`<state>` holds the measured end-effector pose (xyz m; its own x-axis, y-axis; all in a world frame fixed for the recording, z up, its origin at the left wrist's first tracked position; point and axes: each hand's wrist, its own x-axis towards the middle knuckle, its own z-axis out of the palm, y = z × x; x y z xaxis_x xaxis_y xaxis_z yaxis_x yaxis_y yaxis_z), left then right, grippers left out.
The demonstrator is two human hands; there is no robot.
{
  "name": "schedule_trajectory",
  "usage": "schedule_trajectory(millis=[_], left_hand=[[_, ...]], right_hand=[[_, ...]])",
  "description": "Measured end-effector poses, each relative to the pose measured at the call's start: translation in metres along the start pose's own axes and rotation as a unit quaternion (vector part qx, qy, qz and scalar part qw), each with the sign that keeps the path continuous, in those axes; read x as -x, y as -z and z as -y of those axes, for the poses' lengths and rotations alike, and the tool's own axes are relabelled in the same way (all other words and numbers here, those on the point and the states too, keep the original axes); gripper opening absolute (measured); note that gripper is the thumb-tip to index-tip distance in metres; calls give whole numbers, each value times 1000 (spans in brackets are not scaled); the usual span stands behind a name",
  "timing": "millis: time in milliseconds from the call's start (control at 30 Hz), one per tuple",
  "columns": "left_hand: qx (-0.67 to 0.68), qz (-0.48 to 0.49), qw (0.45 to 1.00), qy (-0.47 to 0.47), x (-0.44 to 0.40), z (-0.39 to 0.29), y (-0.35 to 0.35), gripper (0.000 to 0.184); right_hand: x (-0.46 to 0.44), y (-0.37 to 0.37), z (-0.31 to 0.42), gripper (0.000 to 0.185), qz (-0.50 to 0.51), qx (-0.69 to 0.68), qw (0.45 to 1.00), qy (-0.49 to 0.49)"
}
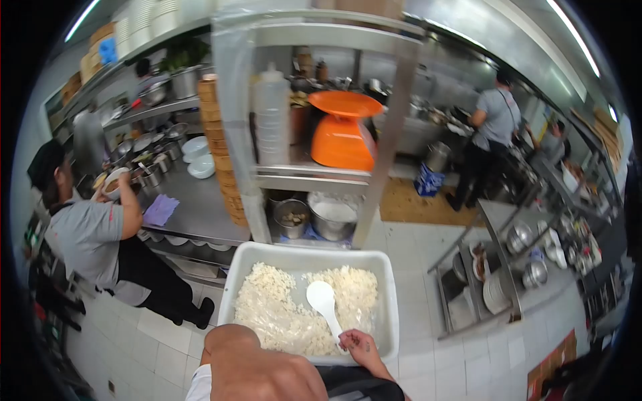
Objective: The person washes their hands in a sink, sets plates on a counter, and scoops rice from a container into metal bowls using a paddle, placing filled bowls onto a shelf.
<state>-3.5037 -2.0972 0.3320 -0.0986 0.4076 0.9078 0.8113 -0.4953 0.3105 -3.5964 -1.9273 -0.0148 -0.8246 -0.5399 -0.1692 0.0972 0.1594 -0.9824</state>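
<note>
My right hand [361,347] is closed around the handle end of a white rice paddle [322,299]. The paddle's broad head lies over cooked white rice in a deep white plastic tub [392,301]. Pale rice [264,284] is heaped on both sides, with a barer strip between. Clear plastic film [261,314] appears to cover part of the rice at the left and front. My left hand [287,379] looms blurred and very close to the camera, at the end of my bent arm. Its fingers are hidden.
Behind the tub stands a metal shelf [314,182] with an orange scale [344,134], a squeeze bottle [272,113] and pots below. A co-worker [93,234] holds a bowl at the left counter. Another person [495,120] stands at the stoves. A metal rack [491,234] is at right.
</note>
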Motion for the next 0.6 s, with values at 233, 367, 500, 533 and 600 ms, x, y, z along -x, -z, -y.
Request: schedule_trajectory(millis=[233, 367, 500, 533, 600], left_hand=[[104, -49, 993, 23, 27, 50, -4, 12], [-51, -253, 956, 137, 85, 57, -10, 16], [28, -317, 899, 301, 148, 64, -11, 25], [47, -358, 868, 340, 159, 66, -13, 21], [56, -399, 820, 406, 178, 67, -16, 16]], right_hand=[[18, 5, 10, 12, -29, 56, 998, 22], [33, 11, -7, 11, -81, 29, 995, 39], [52, 19, -1, 10, -111, -9, 994, 14], [56, 21, 0, 10, -99, -25, 995, 1], [62, 26, -2, 11, -78, -41, 996, -20]])
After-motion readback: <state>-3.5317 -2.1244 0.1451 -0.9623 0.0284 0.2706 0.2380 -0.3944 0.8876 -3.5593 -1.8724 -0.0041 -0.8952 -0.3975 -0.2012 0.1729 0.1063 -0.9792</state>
